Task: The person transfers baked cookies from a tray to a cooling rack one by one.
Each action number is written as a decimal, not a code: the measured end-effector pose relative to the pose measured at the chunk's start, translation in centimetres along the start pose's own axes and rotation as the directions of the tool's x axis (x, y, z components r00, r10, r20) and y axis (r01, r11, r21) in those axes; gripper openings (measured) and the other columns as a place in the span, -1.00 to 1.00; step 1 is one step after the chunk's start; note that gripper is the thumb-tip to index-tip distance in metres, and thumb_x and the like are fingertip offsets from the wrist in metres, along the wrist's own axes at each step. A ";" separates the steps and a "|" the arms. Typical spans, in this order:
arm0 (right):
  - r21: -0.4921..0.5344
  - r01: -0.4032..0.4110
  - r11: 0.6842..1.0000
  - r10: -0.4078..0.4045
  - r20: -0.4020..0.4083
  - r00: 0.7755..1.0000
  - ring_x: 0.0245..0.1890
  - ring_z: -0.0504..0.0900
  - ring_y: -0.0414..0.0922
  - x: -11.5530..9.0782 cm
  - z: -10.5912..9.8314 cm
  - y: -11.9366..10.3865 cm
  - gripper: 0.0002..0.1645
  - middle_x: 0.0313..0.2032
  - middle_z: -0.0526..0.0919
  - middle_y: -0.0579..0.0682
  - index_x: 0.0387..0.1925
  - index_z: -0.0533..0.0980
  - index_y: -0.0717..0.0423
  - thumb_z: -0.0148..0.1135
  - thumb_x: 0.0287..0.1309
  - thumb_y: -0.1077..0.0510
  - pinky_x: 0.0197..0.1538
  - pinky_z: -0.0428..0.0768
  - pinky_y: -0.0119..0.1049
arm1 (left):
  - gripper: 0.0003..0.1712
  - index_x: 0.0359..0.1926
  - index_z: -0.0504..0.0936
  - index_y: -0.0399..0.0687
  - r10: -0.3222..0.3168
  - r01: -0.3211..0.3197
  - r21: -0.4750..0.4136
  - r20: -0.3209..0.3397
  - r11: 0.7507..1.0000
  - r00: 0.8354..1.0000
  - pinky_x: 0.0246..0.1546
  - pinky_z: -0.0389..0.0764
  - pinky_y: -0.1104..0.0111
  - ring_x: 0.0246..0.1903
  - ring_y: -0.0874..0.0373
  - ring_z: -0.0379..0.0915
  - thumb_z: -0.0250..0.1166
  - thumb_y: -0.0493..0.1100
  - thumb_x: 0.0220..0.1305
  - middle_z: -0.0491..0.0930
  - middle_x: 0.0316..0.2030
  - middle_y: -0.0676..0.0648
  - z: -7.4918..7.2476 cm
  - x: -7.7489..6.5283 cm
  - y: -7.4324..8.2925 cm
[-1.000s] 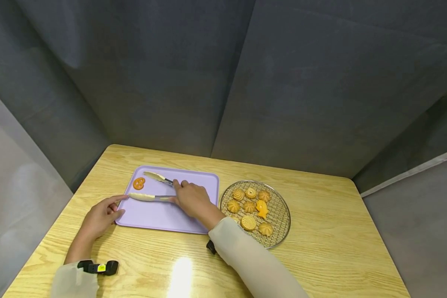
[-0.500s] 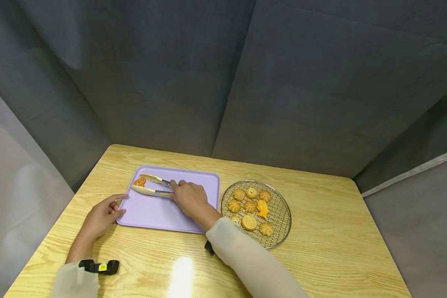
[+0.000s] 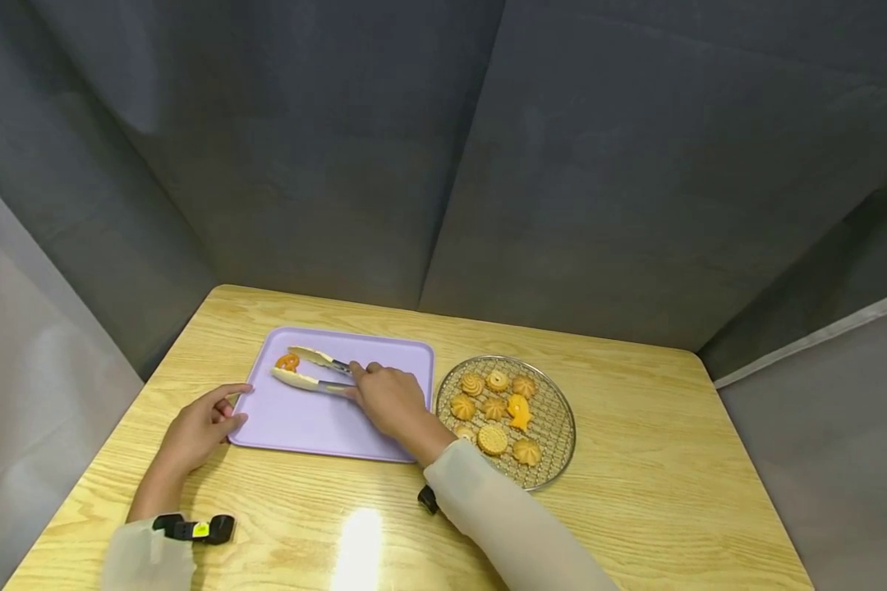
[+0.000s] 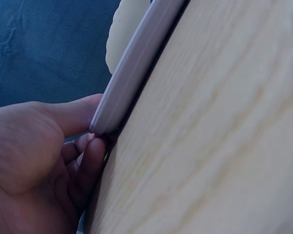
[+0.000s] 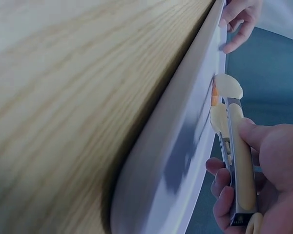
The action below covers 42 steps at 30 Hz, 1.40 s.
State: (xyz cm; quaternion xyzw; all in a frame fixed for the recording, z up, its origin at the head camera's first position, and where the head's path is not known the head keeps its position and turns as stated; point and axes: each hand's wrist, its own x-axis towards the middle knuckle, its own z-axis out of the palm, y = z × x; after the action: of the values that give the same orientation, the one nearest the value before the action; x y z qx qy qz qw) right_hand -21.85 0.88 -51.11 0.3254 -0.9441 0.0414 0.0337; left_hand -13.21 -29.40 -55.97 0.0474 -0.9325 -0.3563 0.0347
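Note:
My right hand (image 3: 390, 398) grips metal tongs (image 5: 244, 165) with cream tips, thumb on one arm and fingers curled round the other. Between the tong tips sits a small orange-brown pretzel-shaped cookie (image 3: 287, 362), partly covered by them. It is over the left part of a lilac rectangular tray (image 3: 318, 435). My left hand (image 3: 199, 431) holds that tray at its left edge, with index finger and thumb at the rim. The left wrist view shows the fingers around the tray's corner (image 4: 110, 114), close to the wooden tabletop.
Right of the tray stands a round wire rack (image 3: 558, 435) carrying several cookies, including a fish-shaped one (image 3: 519, 412). My right forearm overlaps the rack's lower left. Both stand on a wooden table (image 3: 650, 492) with dark grey curtains (image 3: 599, 205) behind.
The tongs moved toward the pretzel-shaped cookie and narrowed around it. Tongs and cookie then shifted slightly right. My left hand stayed at the tray's edge.

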 end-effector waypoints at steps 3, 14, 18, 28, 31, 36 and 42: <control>0.017 0.006 1.000 -0.006 0.002 1.000 -0.08 0.73 -0.03 -0.5 -0.2 0.2 -0.33 0.10 0.69 0.00 0.47 0.42 -0.05 -0.02 0.53 -0.27 -0.13 0.69 -0.09 | -0.49 0.35 0.51 -0.12 -0.007 0.007 -0.001 0.004 1.000 1.000 -0.48 0.34 0.38 -0.39 0.10 0.32 0.30 -0.31 0.41 0.44 -0.26 -0.10 0.0 -0.1 0.1; 0.073 -0.013 0.997 0.015 -0.028 0.999 -0.02 0.73 -0.03 -3.2 -1.0 1.4 -0.32 0.13 0.69 0.01 0.47 0.42 -0.06 -0.01 0.52 -0.28 -0.07 0.68 -0.09 | -0.50 0.34 0.52 -0.13 0.011 -0.011 0.004 0.000 1.000 1.000 -0.47 0.33 0.37 -0.40 0.13 0.32 0.30 -0.31 0.40 0.44 -0.27 -0.09 -0.1 -0.1 0.1; 0.081 -0.012 0.997 0.016 -0.053 0.998 -0.04 0.74 -0.04 -4.1 -1.2 1.9 -0.33 0.12 0.70 0.02 0.45 0.44 -0.04 -0.02 0.53 -0.27 -0.09 0.69 -0.11 | -0.50 0.34 0.52 -0.13 0.006 -0.006 -0.003 0.002 1.000 1.000 -0.47 0.35 0.37 -0.41 0.14 0.32 0.30 -0.30 0.41 0.43 -0.28 -0.09 -0.1 -0.1 0.1; 0.143 -0.071 0.987 0.084 -0.082 0.993 -0.09 0.73 -0.06 -7.7 -2.3 3.4 -0.34 0.07 0.71 -0.01 0.46 0.43 -0.06 0.05 0.50 -0.25 -0.16 0.67 -0.12 | -0.51 0.34 0.52 -0.13 0.004 -0.004 -0.013 0.004 1.000 1.000 -0.47 0.36 0.37 -0.42 0.13 0.32 0.30 -0.29 0.42 0.42 -0.28 -0.10 0.0 -0.2 0.1; 0.143 -0.078 0.987 0.094 -0.104 0.990 -0.12 0.73 -0.07 -8.7 -2.4 4.0 -0.34 0.05 0.71 -0.01 0.45 0.44 -0.06 0.06 0.50 -0.25 -0.19 0.67 -0.13 | -0.51 0.34 0.52 -0.13 0.007 -0.007 -0.011 0.004 1.000 1.000 -0.47 0.35 0.37 -0.41 0.12 0.32 0.30 -0.29 0.42 0.42 -0.28 -0.10 0.0 -0.2 0.2; 0.154 -0.079 0.985 0.100 -0.138 0.985 -0.14 0.74 -0.04 -10.2 -2.4 4.7 -0.36 0.04 0.71 0.04 0.42 0.47 -0.01 0.11 0.48 -0.22 -0.20 0.67 -0.12 | -0.51 0.34 0.51 -0.13 0.013 -0.013 -0.011 0.005 1.000 1.000 -0.46 0.34 0.36 -0.40 0.12 0.32 0.29 -0.30 0.43 0.41 -0.28 -0.10 -0.1 -0.3 0.2; 0.183 -0.093 0.979 0.124 -0.169 0.978 -0.19 0.74 -0.01 -11.9 -2.2 5.5 -0.37 -0.01 0.72 0.05 0.41 0.49 -0.01 0.16 0.46 -0.19 -0.25 0.66 -0.07 | -0.51 0.34 0.52 -0.13 0.015 -0.015 -0.008 0.002 1.000 1.000 -0.47 0.34 0.37 -0.41 0.12 0.31 0.29 -0.30 0.42 0.41 -0.28 -0.10 0.0 -0.3 0.2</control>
State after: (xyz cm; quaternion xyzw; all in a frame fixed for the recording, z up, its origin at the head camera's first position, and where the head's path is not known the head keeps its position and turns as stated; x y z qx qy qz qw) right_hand -15.79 12.73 -50.34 0.2699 -0.9463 0.1546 0.0876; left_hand -12.95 -29.27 -55.86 0.0399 -0.9314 -0.3599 0.0368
